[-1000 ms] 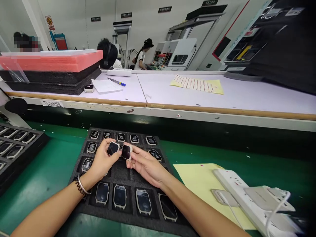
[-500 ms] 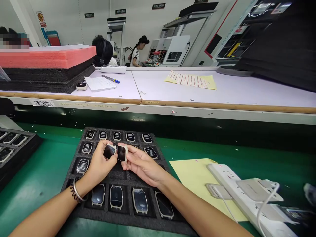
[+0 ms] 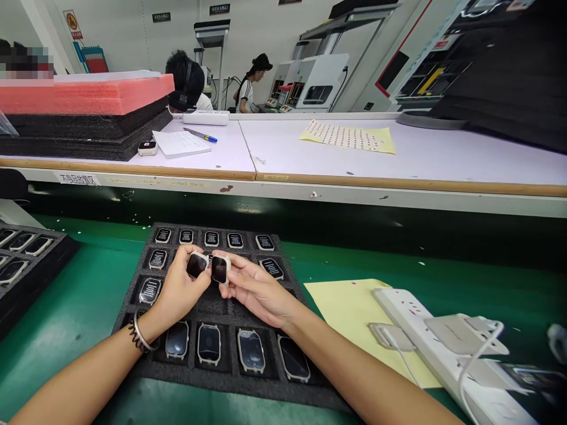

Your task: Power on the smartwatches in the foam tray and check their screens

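Observation:
My left hand (image 3: 179, 289) pinches a pale-cased smartwatch body (image 3: 196, 264) with a dark screen. My right hand (image 3: 254, 289) pinches a second smartwatch body (image 3: 220, 268) right beside it, their edges almost touching. Both hands hover over the middle of a black foam tray (image 3: 146, 360) on the green mat. The tray's far rows hold watch bodies lying back-up with labels (image 3: 211, 238). Its near row holds several screen-up watch bodies (image 3: 208, 343). A bracelet and a coil band sit on my left wrist.
A second black tray of watch bodies (image 3: 26, 254) lies at the left. A yellow sheet (image 3: 349, 307) and a white power strip with chargers (image 3: 447, 342) sit at the right. Behind is a white bench with foam stacks (image 3: 88, 112), a notepad and pen. Two people sit farther back.
Both hands with their watch bodies have stayed together over the tray's middle; the view shifted slightly. No grip has changed.

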A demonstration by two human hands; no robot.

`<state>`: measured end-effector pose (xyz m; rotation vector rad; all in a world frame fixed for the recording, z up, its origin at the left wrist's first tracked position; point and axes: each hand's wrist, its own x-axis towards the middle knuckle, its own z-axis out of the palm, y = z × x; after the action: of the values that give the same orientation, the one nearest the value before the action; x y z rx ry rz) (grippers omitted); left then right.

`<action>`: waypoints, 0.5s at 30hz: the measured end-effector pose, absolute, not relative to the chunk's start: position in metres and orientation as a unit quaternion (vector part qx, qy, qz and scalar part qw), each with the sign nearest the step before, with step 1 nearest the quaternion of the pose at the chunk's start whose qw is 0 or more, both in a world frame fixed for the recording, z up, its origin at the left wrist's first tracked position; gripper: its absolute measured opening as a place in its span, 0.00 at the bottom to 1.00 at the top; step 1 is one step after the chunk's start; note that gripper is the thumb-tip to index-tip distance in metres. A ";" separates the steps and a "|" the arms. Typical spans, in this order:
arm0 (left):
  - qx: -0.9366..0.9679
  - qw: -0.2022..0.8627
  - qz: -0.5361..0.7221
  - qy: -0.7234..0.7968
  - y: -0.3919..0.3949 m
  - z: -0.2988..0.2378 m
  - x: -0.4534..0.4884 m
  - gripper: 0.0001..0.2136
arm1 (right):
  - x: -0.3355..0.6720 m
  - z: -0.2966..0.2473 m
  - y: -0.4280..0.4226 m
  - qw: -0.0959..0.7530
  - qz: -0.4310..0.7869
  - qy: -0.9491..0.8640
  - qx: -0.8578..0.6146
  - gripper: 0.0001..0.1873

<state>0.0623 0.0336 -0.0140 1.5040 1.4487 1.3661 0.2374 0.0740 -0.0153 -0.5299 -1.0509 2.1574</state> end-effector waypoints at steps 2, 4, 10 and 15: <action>0.582 0.307 0.510 0.554 0.032 -0.012 0.062 0.11 | 0.238 -0.015 0.074 0.341 0.826 -0.397 -0.208 0.25; 0.589 0.301 0.495 0.564 0.031 -0.011 0.063 0.11 | 0.239 -0.014 0.072 0.342 0.830 -0.387 -0.209 0.25; 0.591 0.296 0.477 0.580 0.028 -0.012 0.066 0.13 | 0.244 -0.013 0.066 0.322 0.848 -0.367 -0.207 0.25; 0.585 0.308 0.469 0.586 0.026 -0.013 0.065 0.13 | 0.245 -0.013 0.065 0.319 0.849 -0.376 -0.189 0.24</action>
<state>0.0648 0.0264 -0.0130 1.5474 1.5485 1.2405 0.2447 0.0650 -0.0129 -0.4960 -0.9897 2.2338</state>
